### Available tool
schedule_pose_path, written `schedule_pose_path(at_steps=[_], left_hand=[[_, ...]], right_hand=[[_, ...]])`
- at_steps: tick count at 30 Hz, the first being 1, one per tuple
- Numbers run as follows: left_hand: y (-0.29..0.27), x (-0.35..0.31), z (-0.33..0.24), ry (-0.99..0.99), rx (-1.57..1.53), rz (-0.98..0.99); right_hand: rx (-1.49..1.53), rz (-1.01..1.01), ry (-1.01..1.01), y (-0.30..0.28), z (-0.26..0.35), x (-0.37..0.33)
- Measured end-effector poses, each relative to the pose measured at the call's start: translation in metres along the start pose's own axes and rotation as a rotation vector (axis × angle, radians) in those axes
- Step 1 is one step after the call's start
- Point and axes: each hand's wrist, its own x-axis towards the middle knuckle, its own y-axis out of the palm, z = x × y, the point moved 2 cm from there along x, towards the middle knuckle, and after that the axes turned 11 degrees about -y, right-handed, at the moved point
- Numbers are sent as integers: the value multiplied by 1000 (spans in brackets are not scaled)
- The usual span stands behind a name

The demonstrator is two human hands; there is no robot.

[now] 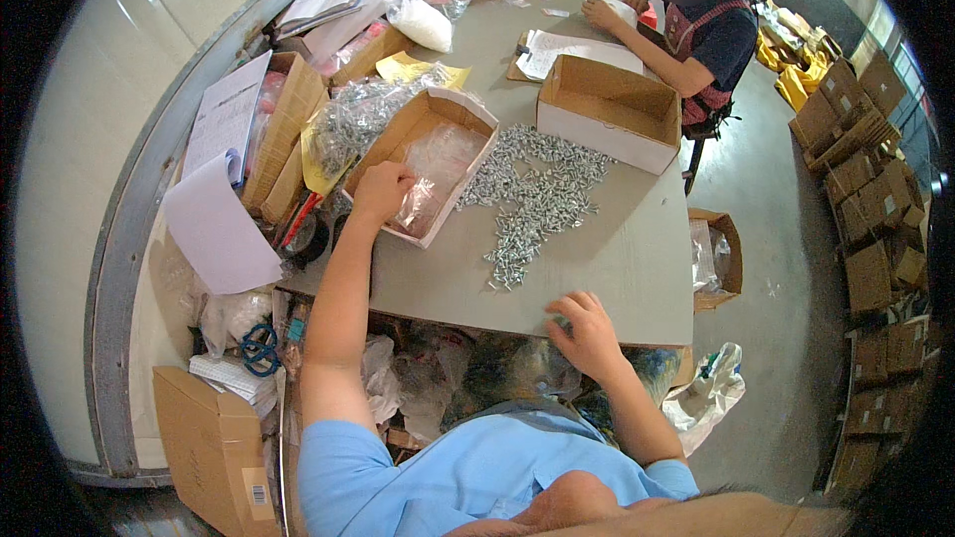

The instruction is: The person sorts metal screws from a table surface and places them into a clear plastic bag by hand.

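Note:
My left hand reaches over the left wall of a white-and-brown cardboard box. Its fingers are closed at a clear plastic bag among the bags lying in that box. Just right of the box, a loose heap of small silver screws spreads over the grey table. At the table's front edge is my right hand, palm down, fingers loosely bent and apart, with nothing seen in it.
A second cardboard box stands beyond the screws, beside a clipboard with papers. Bagged hardware and papers crowd the left side. Across the table sits another person, hands at a white item. Stacked cartons line the right.

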Motion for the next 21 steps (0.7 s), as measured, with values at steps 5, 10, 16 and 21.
schedule_pose_path(at_steps=[5, 10, 16, 21], left_hand=[[-13, -12, -5, -81, -126, -66], [-16, -15, -11, -155, -467, -35], [-33, -77, -47, -77, -633, 135], [-16, -117, -73, 26, -603, 66]], right_hand=[[-258, 318, -216, 46, 20, 51], [-489, 339, -76, 55, -4, 72], [-415, 354, 120, 19, -18, 34], [-355, 140, 194, -1, -24, -4]])
